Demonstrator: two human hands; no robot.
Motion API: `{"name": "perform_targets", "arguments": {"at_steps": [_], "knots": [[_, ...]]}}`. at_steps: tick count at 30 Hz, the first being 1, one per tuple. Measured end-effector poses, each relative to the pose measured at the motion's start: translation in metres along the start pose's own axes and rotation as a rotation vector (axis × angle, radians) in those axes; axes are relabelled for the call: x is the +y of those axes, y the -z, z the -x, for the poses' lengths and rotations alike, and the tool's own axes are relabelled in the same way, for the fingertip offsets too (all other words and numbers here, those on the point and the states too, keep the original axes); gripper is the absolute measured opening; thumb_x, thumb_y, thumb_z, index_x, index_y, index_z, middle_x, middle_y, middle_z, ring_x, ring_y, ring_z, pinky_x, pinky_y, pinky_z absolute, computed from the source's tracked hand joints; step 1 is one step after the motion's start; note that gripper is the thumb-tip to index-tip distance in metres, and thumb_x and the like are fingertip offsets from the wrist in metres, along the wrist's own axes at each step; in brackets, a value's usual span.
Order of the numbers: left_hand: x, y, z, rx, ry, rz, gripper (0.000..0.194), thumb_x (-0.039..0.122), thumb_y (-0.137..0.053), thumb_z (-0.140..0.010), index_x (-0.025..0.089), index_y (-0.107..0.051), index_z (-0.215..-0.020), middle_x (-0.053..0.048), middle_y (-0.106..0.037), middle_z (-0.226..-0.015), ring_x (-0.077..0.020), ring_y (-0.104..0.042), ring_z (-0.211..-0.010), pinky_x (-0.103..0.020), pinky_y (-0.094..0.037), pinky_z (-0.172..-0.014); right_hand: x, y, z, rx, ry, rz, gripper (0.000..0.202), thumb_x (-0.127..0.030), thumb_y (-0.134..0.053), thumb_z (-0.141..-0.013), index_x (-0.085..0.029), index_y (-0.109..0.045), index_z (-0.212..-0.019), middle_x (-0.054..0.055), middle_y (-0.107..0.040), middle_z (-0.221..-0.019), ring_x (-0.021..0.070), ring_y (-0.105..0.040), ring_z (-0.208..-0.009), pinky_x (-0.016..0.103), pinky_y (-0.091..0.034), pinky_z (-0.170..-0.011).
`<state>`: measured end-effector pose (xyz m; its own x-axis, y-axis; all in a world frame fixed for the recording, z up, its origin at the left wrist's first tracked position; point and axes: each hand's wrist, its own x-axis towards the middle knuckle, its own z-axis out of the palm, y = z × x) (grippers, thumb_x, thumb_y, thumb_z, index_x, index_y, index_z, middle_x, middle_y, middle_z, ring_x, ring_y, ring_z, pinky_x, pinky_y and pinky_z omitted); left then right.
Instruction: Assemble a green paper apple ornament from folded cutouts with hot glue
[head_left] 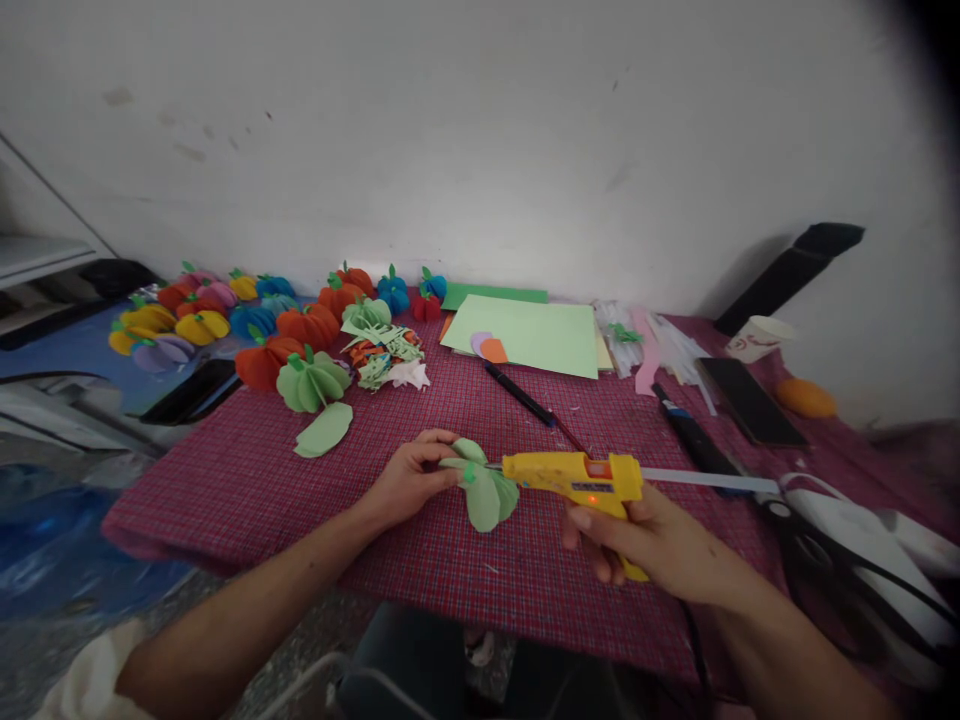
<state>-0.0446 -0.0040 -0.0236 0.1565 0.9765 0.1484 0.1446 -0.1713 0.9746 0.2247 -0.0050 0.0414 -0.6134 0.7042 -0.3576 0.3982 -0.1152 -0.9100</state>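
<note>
Near the front of the cloth-covered table, my left hand (420, 480) pinches a light green folded-paper piece (484, 493) by its left edge. My right hand (652, 535) is wrapped round the handle of a yellow glue gun (559, 472), which has a small orange light on its side and a long clear glue stick (705, 481) out of its back. The gun's nozzle points left and meets the paper piece's upper right side; whether it touches is too small to tell. A loose pale green paper cutout (324, 431) lies left of my left hand.
Several coloured paper pumpkins (309, 326) stand at the left. Paper scraps (382, 355), green sheets (532, 335) and a black pen (519, 393) lie mid-table. At the right are a phone (751, 402), a paper cup (757, 338), an orange fruit (806, 398) and large black scissors (825, 570).
</note>
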Motion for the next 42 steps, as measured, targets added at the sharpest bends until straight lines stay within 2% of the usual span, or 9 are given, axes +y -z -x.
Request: {"name": "perform_targets", "arguments": {"at_steps": [8, 12, 15, 21, 27, 30, 33, 38, 42], "knots": [[0.001, 0.000, -0.001, 0.009, 0.037, 0.036, 0.008, 0.024, -0.066, -0.068, 0.016, -0.068, -0.069, -0.005, -0.058, -0.095, -0.0172, -0.054, -0.091, -0.031, -0.042, -0.083, -0.004, -0.001, -0.002, 0.025, 0.027, -0.068, 0.032, -0.044, -0.051, -0.080, -0.014, -0.057, -0.079, -0.002, -0.052, -0.050, 0.0060, -0.049, -0.043, 0.015, -0.038, -0.039], [0.003, 0.000, -0.002, 0.074, 0.069, 0.094, 0.010, 0.025, -0.067, -0.066, 0.015, -0.068, -0.069, -0.005, -0.059, -0.093, -0.0172, -0.054, -0.090, -0.029, -0.042, -0.083, -0.008, 0.001, -0.001, 0.043, 0.088, -0.145, 0.033, -0.045, -0.052, -0.078, -0.014, -0.057, -0.091, -0.001, -0.055, -0.056, 0.0072, -0.051, -0.043, 0.016, -0.039, -0.038], [0.002, 0.000, -0.002, 0.118, 0.104, 0.132, 0.015, 0.027, -0.068, -0.065, 0.016, -0.068, -0.074, -0.003, -0.061, -0.088, -0.0154, -0.054, -0.083, -0.027, -0.044, -0.077, -0.010, 0.005, 0.001, 0.077, 0.104, -0.169, 0.036, -0.046, -0.051, -0.079, -0.014, -0.057, -0.096, 0.000, -0.057, -0.056, 0.0083, -0.052, -0.043, 0.018, -0.041, -0.039], [0.001, 0.000, -0.002, 0.175, 0.144, 0.209, 0.022, 0.030, -0.069, -0.063, 0.016, -0.067, -0.081, -0.002, -0.063, -0.085, -0.0145, -0.054, -0.079, -0.027, -0.044, -0.076, -0.015, 0.016, 0.003, 0.173, 0.190, -0.218, 0.033, -0.044, -0.052, -0.078, -0.016, -0.057, -0.094, 0.009, -0.064, -0.088, 0.0094, -0.054, -0.050, 0.022, -0.045, -0.045], [0.005, 0.000, -0.002, 0.194, 0.138, 0.215, 0.021, 0.030, -0.068, -0.064, 0.015, -0.067, -0.079, -0.001, -0.063, -0.081, -0.0136, -0.054, -0.075, -0.026, -0.043, -0.073, -0.011, 0.018, 0.002, 0.205, 0.352, -0.366, 0.032, -0.045, -0.054, -0.076, -0.017, -0.055, -0.091, 0.010, -0.063, -0.094, 0.0093, -0.051, -0.044, 0.025, -0.039, -0.043], [0.005, 0.000, -0.003, 0.220, 0.118, 0.226, 0.020, 0.030, -0.068, -0.064, 0.015, -0.067, -0.077, -0.001, -0.064, -0.082, -0.0139, -0.054, -0.076, -0.026, -0.043, -0.073, -0.009, 0.016, 0.002, 0.210, 0.380, -0.368, 0.034, -0.047, -0.053, -0.076, -0.019, -0.053, -0.094, 0.011, -0.063, -0.096, 0.0096, -0.050, -0.043, 0.025, -0.036, -0.042], [0.003, 0.001, -0.003, 0.242, 0.106, 0.240, 0.018, 0.030, -0.067, -0.065, 0.016, -0.068, -0.076, 0.000, -0.064, -0.080, -0.0135, -0.055, -0.074, -0.026, -0.042, -0.072, -0.010, 0.014, 0.006, 0.215, 0.394, -0.359, 0.038, -0.053, -0.053, -0.072, -0.020, -0.051, -0.092, 0.011, -0.064, -0.092, 0.0104, -0.049, -0.043, 0.025, -0.032, -0.040], [0.003, 0.003, -0.003, 0.297, 0.067, 0.250, 0.016, 0.029, -0.066, -0.066, 0.016, -0.068, -0.075, 0.001, -0.064, -0.076, -0.0128, -0.054, -0.072, -0.024, -0.042, -0.071, -0.019, 0.015, 0.017, 0.251, 0.408, -0.414, 0.041, -0.058, -0.056, -0.067, -0.023, -0.048, -0.088, 0.006, -0.063, -0.069, 0.0130, -0.050, -0.041, 0.025, -0.032, -0.038], [0.004, 0.003, -0.002, 0.311, 0.054, 0.225, 0.018, 0.030, -0.066, -0.066, 0.015, -0.068, -0.075, -0.001, -0.064, -0.079, -0.0140, -0.054, -0.075, -0.025, -0.041, -0.071, -0.022, 0.018, 0.022, 0.297, 0.482, -0.425, 0.037, -0.055, -0.053, -0.072, -0.023, -0.050, -0.090, -0.001, -0.055, -0.053, 0.0088, -0.037, -0.034, 0.022, -0.024, -0.035]]}}
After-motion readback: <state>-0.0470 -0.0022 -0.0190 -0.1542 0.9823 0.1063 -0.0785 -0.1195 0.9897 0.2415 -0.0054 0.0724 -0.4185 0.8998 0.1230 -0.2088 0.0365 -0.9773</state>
